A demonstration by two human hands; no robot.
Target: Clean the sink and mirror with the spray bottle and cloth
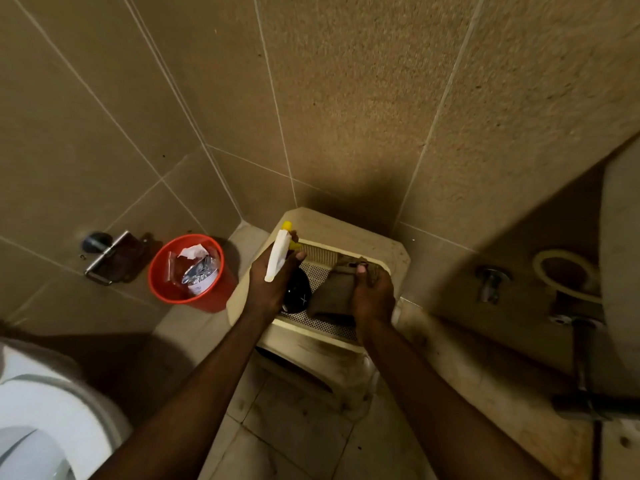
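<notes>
Above a cream stool, a spray bottle is gripped in the left hand; a brown cloth is clutched by the right hand.

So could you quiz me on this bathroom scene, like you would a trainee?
1. Which hand holds the white spray bottle with the yellow nozzle?
2. True or false: the brown cloth is in the red plastic bin.
3. What does the cream plastic stool stand beside on the left side of the view?

Key: 1. The left hand. 2. False; it is in the right hand's grip, over the stool. 3. The red bin.
</notes>
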